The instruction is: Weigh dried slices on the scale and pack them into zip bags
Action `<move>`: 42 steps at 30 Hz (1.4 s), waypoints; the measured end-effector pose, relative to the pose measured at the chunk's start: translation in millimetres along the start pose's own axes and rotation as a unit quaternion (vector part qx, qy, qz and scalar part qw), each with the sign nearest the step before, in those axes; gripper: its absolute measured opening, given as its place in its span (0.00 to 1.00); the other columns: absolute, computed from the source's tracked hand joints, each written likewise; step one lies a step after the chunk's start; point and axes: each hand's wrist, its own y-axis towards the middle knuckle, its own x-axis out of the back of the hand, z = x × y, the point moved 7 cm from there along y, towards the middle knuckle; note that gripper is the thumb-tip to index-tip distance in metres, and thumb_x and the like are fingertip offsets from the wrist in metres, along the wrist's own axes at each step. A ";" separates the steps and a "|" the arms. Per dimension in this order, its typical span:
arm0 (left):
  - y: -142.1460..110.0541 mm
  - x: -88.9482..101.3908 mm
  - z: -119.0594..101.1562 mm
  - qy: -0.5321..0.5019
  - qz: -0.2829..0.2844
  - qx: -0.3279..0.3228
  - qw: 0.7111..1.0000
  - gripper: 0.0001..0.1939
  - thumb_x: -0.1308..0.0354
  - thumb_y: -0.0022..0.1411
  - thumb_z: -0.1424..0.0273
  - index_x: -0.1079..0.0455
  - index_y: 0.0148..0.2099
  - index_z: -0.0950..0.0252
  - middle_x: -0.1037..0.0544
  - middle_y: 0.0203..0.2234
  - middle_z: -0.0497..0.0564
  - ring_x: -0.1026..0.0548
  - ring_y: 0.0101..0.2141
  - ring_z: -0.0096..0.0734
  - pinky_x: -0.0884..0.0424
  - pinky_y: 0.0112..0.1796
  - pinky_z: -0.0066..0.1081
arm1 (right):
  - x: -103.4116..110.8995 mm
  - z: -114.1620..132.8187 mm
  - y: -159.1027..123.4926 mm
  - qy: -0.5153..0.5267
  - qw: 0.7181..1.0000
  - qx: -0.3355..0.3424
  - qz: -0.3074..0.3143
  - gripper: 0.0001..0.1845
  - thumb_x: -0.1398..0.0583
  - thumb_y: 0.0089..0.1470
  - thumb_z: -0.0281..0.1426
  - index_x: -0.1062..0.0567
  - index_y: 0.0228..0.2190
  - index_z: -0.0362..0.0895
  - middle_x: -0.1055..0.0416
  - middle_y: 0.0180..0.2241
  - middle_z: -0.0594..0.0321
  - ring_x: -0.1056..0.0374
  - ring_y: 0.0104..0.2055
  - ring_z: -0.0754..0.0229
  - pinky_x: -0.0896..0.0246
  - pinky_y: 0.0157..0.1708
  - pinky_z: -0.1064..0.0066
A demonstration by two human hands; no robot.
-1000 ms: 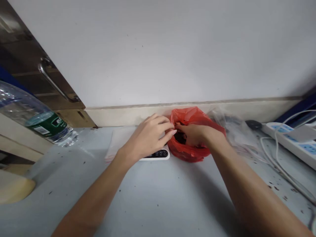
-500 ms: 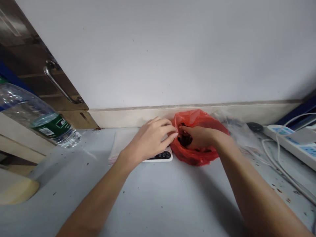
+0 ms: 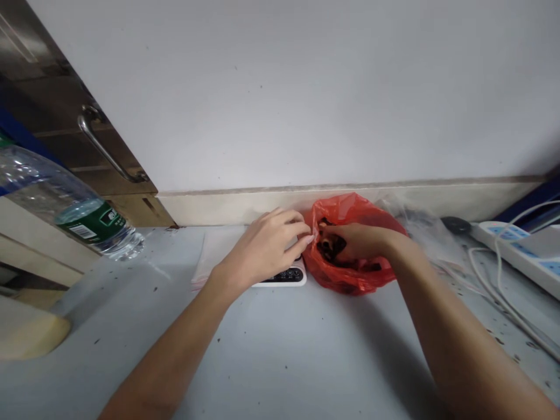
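A red plastic bag (image 3: 345, 283) stands with its mouth gaping, close to the wall. My left hand (image 3: 273, 239) pinches the bag's left rim between thumb and fingertips, its palm passing over a white digital kitchen scale (image 3: 300, 283). Most of the scale is hidden under that hand; part of its black button panel shows. Inside the bag, my right hand (image 3: 356, 242) has its fingers curled on dark brown, glossy pieces (image 3: 329, 249) whose exact kind I cannot make out. Left of the scale lies a flat stack of clear plastic bags (image 3: 214, 251).
A water bottle (image 3: 96, 224) with a green label is at the left, near a metal-handled cabinet (image 3: 65, 134). At right are a crumpled clear bag (image 3: 431, 233), a black round object (image 3: 456, 225), white cables (image 3: 485, 277) and a power strip (image 3: 529, 251).
My right hand has shifted slightly right within the bag, and more of the brown pieces shows at its fingers. My left hand keeps its pinch on the rim.
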 end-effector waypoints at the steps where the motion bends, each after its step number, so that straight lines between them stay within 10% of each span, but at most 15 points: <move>1: 0.0 -0.3 0.3 0.000 -0.001 0.000 1.000 0.14 0.48 0.75 0.70 0.19 0.43 0.64 0.19 0.43 0.54 0.22 0.43 0.38 0.25 0.47 0.38 | -5.1 -5.6 0.4 0.002 0.999 -0.032 0.039 0.14 0.39 0.43 0.19 0.21 0.29 0.49 0.26 0.18 0.67 0.32 0.15 0.60 0.39 0.14 0.72; 8: 0.5 -2.6 1.7 -0.001 0.010 0.011 1.000 0.14 0.48 0.75 0.70 0.20 0.43 0.63 0.19 0.44 0.53 0.21 0.45 0.39 0.25 0.47 0.38 | -14.2 -24.8 6.5 -0.037 0.982 -0.091 0.160 0.15 0.40 0.49 0.22 0.19 0.38 0.45 0.21 0.30 0.61 0.25 0.29 0.57 0.31 0.28 0.70; 17: -0.3 -5.6 12.6 -0.027 0.086 0.058 0.994 0.13 0.47 0.74 0.70 0.20 0.48 0.66 0.20 0.50 0.56 0.22 0.50 0.42 0.24 0.49 0.38 | 20.5 -22.9 -4.0 -0.049 0.991 -0.077 0.097 0.26 0.39 0.49 0.26 0.21 0.51 0.42 0.21 0.52 0.52 0.25 0.49 0.48 0.29 0.49 0.65; 35: -17.2 10.5 30.9 -0.059 0.160 0.097 0.981 0.16 0.49 0.73 0.67 0.23 0.55 0.61 0.18 0.50 0.51 0.22 0.49 0.39 0.29 0.50 0.34 | 20.9 5.9 -26.2 0.077 0.983 -0.033 0.163 0.18 0.41 0.42 0.31 0.22 0.39 0.46 0.27 0.30 0.61 0.32 0.30 0.59 0.34 0.30 0.71; 42: -34.6 18.6 60.3 -0.055 0.239 0.201 0.948 0.25 0.49 0.72 0.61 0.32 0.67 0.59 0.24 0.62 0.52 0.27 0.59 0.42 0.31 0.55 0.34 | 18.8 57.6 -35.2 0.156 0.957 0.105 0.222 0.09 0.40 0.47 0.33 0.26 0.35 0.48 0.33 0.27 0.67 0.35 0.26 0.62 0.39 0.27 0.70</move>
